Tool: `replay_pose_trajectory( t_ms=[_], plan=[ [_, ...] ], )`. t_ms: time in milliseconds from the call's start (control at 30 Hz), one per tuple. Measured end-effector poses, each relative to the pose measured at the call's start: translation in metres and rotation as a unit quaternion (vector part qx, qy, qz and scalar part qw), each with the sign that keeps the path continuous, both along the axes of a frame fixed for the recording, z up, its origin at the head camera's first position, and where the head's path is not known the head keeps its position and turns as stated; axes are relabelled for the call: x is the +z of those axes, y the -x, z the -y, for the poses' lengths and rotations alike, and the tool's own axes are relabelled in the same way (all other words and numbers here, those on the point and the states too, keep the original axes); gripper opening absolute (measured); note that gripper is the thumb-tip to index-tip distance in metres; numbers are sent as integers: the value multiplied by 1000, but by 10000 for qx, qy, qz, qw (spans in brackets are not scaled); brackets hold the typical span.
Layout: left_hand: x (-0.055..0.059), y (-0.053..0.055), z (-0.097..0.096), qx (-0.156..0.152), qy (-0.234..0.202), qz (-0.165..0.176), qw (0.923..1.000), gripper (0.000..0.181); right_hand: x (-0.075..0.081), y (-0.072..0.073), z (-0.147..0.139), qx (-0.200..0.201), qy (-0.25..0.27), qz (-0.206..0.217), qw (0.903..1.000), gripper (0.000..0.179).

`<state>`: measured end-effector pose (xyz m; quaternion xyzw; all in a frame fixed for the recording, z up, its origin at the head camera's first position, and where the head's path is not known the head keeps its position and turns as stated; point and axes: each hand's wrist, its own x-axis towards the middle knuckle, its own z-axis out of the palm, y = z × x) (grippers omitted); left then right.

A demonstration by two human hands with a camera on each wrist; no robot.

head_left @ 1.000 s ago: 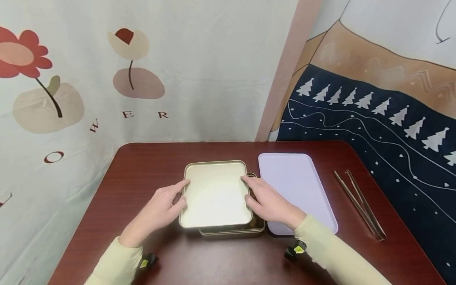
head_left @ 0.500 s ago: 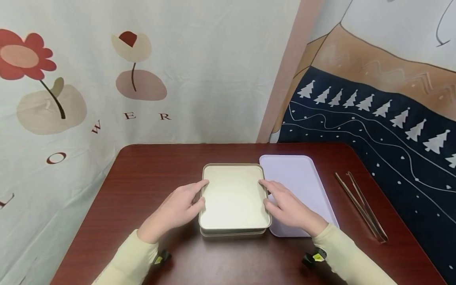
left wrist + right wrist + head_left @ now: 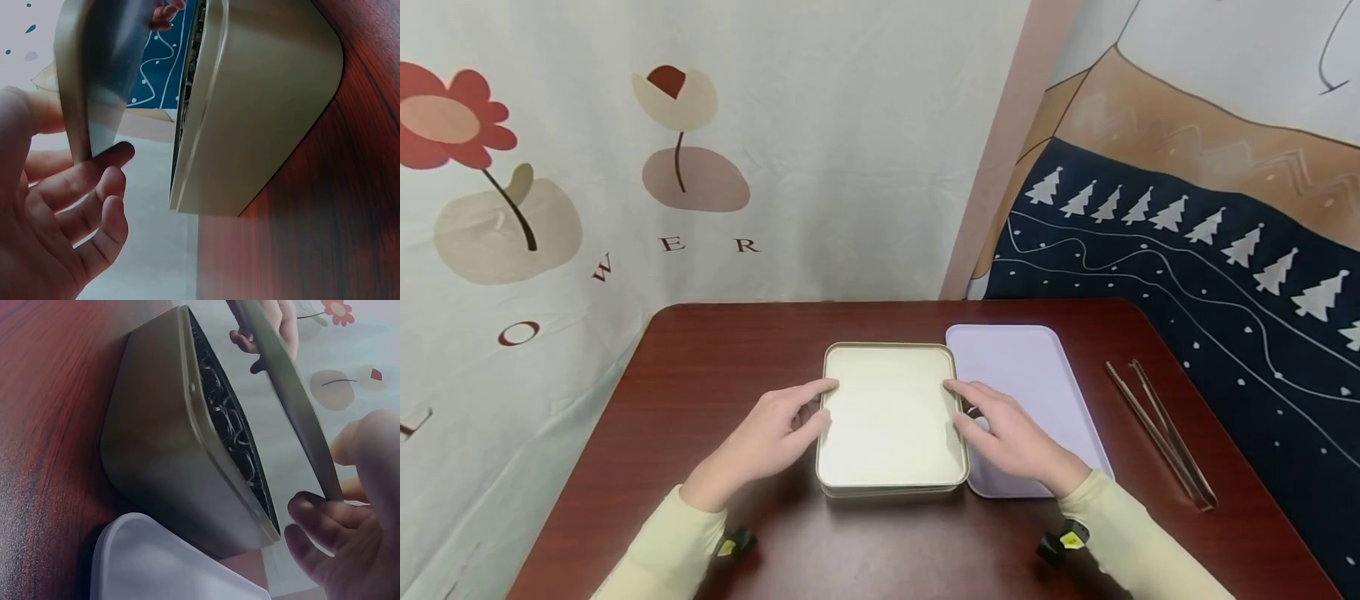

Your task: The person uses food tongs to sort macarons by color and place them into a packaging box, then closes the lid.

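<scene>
A pale gold metal lid (image 3: 891,412) hovers level over a rectangular gold tin box (image 3: 262,94) on the table. My left hand (image 3: 767,442) pinches the lid's left edge, with the thumb on top and fingers underneath. At the opposite edge, my right hand (image 3: 1015,437) grips it the same way. Both wrist views show a gap between lid and box. Through it, dark and shiny curled contents (image 3: 228,425) appear inside the tin; their kind cannot be told. From the head view the lid hides nearly all of the box.
A lilac tray (image 3: 1022,367) lies close to the box's right side, partly beneath my right hand. Metal tongs (image 3: 1161,433) rest farther right on the reddish-brown table (image 3: 730,350). Printed cloths (image 3: 865,167) hang behind the table.
Both hands have carried the lid to the right, from partly off the box to over it. During the last half second it has barely moved.
</scene>
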<state>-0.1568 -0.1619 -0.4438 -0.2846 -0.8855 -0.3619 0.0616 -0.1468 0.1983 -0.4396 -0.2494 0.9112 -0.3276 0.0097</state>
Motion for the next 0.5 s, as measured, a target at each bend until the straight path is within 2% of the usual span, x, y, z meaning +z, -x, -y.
replay_pose_trajectory(
  t_ms=[167, 400, 500],
  plan=[
    [0, -2, 6, -45, -14, -71, 10000, 45, 2, 3, -3, 220, 448, -2, 9988, 46],
    [1, -3, 8, -294, -116, -364, 9988, 46, 6, 4, -5, 459, 663, -143, 9966, 45],
    [4, -4, 7, -253, -82, -385, 9989, 46, 5, 4, -6, 538, 682, -460, 9952, 46]
  ],
)
